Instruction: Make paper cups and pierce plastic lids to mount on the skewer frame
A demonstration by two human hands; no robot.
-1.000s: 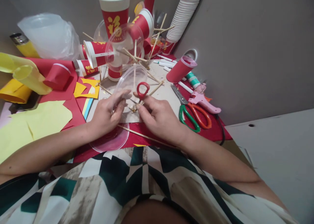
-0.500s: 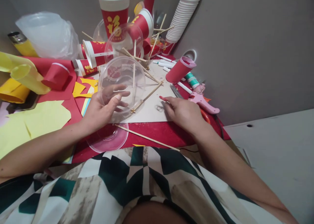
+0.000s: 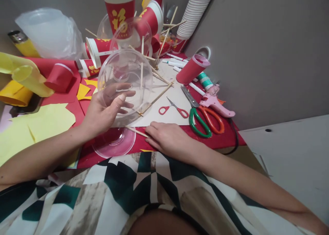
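My left hand (image 3: 106,108) holds a clear plastic dome lid (image 3: 125,80) up on edge, fingers curled round its lower rim. My right hand (image 3: 167,139) lies low on the red paper near the front edge, fingers closing on a thin bamboo stick (image 3: 136,131) that runs leftward under the lid. Small red-handled scissors (image 3: 173,108) lie loose on the white sheet just beyond my right hand. A second clear lid (image 3: 114,143) rests flat below my left hand.
Larger green-and-orange scissors (image 3: 203,120) and a pink glue gun (image 3: 216,103) lie to the right. Red paper cups (image 3: 119,12) joined by sticks stand behind, with a white cup stack (image 3: 195,12), a red paper roll (image 3: 192,68), markers, yellow and red paper sheets at left.
My right hand put the small red scissors down on the white sheet, then drew back to the stick by the front edge. My left hand raised the clear lid upright.
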